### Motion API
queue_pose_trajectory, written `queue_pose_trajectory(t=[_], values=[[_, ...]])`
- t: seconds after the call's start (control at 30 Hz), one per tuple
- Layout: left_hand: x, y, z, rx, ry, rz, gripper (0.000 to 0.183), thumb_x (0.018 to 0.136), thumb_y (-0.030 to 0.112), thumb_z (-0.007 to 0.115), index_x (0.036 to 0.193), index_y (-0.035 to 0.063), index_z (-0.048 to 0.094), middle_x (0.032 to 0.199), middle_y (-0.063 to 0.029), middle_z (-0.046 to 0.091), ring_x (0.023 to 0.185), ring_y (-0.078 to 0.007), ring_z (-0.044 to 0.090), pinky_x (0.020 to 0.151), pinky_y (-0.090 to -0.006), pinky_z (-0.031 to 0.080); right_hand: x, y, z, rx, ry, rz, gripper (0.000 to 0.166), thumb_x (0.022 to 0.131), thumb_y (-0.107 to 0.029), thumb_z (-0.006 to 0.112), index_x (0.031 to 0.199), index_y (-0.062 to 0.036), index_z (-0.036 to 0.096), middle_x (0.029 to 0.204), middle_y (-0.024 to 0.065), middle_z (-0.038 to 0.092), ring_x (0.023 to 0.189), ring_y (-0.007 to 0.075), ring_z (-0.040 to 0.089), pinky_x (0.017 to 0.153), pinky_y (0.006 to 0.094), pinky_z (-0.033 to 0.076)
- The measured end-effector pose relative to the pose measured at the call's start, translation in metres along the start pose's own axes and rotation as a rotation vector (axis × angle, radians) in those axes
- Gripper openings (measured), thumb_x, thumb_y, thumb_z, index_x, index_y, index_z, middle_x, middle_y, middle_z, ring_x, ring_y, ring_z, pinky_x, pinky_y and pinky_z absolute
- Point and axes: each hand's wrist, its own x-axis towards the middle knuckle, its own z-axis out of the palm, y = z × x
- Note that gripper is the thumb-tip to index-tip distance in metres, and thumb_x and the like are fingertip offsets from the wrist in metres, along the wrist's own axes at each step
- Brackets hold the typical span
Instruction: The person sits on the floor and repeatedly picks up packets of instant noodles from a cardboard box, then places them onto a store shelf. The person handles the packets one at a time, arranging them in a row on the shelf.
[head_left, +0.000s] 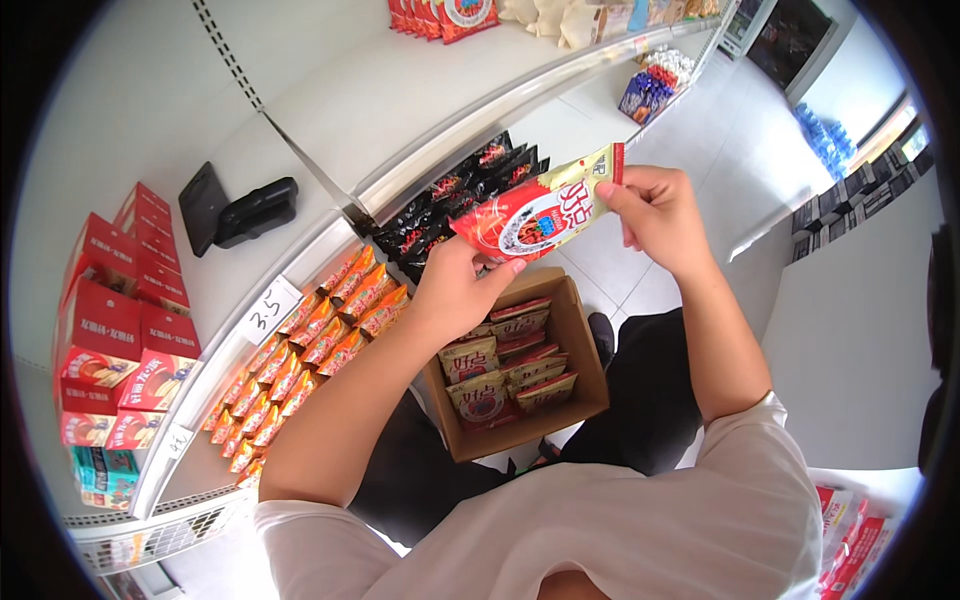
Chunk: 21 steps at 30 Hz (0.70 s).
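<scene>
A red and cream snack packet (541, 214) is held up before me between both hands. My left hand (469, 281) pinches its lower left end, thumb on the front. The thumb and fingers of my right hand (651, 214) grip its upper right corner. Below, between my knees, an open cardboard box (517, 442) holds several packets of like design (478, 390) standing in rows. Black snack packets (450, 199) lie on the lower shelf behind the held packet, partly covered by it. Rows of orange snack packets (322, 330) stand to their left.
A white shelf (375, 97) curves above the lower one, with red boxes (101, 322) at left, a black handheld device (259, 212) and more red packets (469, 19) at the top. A price card (268, 310) hangs on its edge. A multicoloured box (645, 97) stands at upper right.
</scene>
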Motion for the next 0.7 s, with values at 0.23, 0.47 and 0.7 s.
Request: queue_pose_trajectory(t=[0.23, 0.47, 0.7], values=[[0.000, 0.009, -0.013, 0.198, 0.249, 0.198, 0.022, 0.088, 0.008, 0.072, 0.107, -0.0013, 0.066, 0.106, -0.0134, 0.070, 0.093, -0.0257, 0.069, 0.085, -0.0389, 0.054, 0.041, -0.061, -0.023, -0.031, -0.006, -0.339, 0.020, 0.104, -0.014, 0.061, 0.109, 0.0033, 0.069, 0.077, 0.0039, 0.070, 0.059, 0.0084, 0.064, 0.055, 0.0224, 0.053], [0.000, 0.042, -0.048, 1.248, 0.524, 0.515, 0.049, 0.081, 0.010, 0.070, 0.129, 0.0047, 0.062, 0.145, -0.0176, 0.051, 0.137, -0.0381, 0.047, 0.114, -0.0568, 0.034, 0.145, -0.124, -0.071, -0.348, -0.006, -0.576, 0.031, 0.092, -0.016, 0.066, 0.117, 0.0024, 0.066, 0.088, 0.0172, 0.072, 0.075, 0.0293, 0.071, 0.070, 0.0376, 0.058], [0.017, 0.011, -0.056, 1.471, 0.515, 0.467, 0.057, 0.081, 0.018, 0.071, 0.136, 0.0079, 0.058, 0.149, -0.0179, 0.047, 0.136, -0.0363, 0.048, 0.111, -0.0546, 0.039, 0.258, -0.118, -0.051, -0.668, 0.178, -0.721, 0.019, 0.086, -0.001, 0.063, 0.103, 0.0042, 0.072, 0.082, 0.0141, 0.074, 0.073, 0.0214, 0.072, 0.065, 0.0348, 0.058]])
